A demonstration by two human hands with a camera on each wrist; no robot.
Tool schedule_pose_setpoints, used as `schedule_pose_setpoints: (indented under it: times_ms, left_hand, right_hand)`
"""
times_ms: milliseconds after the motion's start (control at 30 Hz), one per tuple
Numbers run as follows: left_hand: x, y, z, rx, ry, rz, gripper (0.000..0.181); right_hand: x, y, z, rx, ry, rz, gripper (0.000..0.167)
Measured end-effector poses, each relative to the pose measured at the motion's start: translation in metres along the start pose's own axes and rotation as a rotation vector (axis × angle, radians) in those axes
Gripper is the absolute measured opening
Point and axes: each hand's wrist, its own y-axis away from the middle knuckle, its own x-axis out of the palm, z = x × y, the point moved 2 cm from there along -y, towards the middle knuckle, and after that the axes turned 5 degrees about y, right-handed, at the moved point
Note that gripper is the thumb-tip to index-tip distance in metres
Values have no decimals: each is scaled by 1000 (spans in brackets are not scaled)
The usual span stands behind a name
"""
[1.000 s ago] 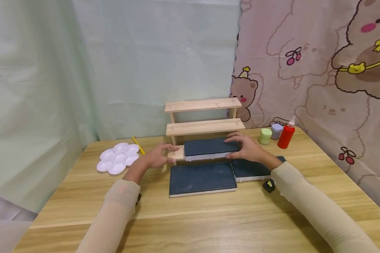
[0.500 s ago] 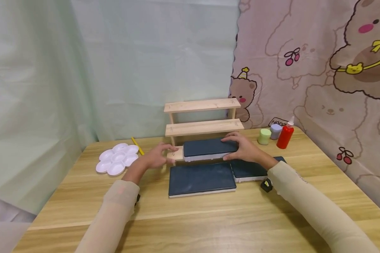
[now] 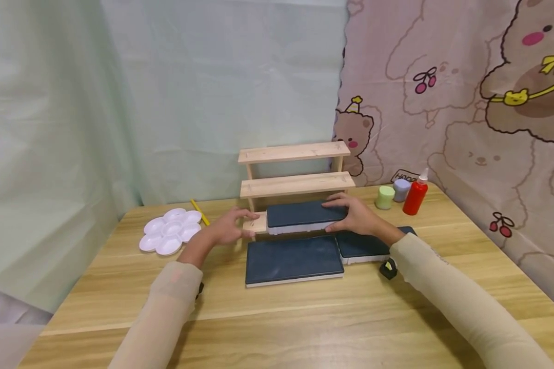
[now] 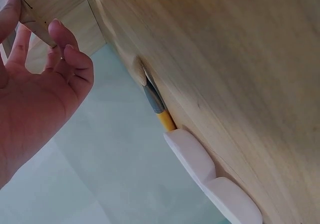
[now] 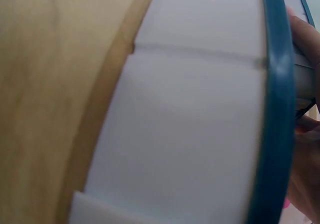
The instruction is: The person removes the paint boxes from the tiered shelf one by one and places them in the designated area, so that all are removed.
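Observation:
A three-tier wooden stand (image 3: 297, 185) stands at the back of the table. My left hand (image 3: 228, 227) grips the left end of its lowest board (image 3: 255, 223); in the left wrist view the fingers (image 4: 64, 36) curl about the board's edge. On that lowest board lies a flat box (image 3: 304, 214) with a dark blue lid and white sides. My right hand (image 3: 357, 215) holds this box by its right end, fingers on the lid and thumb at the front side. Two similar boxes lie on the table before the stand, one left (image 3: 294, 260) and one right (image 3: 364, 247), the latter partly under my right forearm.
At the left lie a white flower-shaped palette (image 3: 172, 231) and a paintbrush with a yellow handle (image 4: 166, 121). Towards the back right stand a green jar (image 3: 385, 198), a lilac jar (image 3: 401, 190) and a red squeeze bottle (image 3: 415, 198). Curtains hang behind the table (image 3: 277, 328).
My right hand has shifted slightly left along the box on the stand. The left hand keeps its grip, and the boxes stay put.

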Motion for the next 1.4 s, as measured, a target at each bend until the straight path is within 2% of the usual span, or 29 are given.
schedule_pose_setpoints:
  times_ms: [600,1400]
  left_hand:
    - [2,-1,0,13,-14,-2,49]
    - [0,1,0,3,-32,-11,54]
  right_hand:
    - [-7,8,3,6,-33,-89,61]
    - [-10,26,31,-47,-101,-102,54]
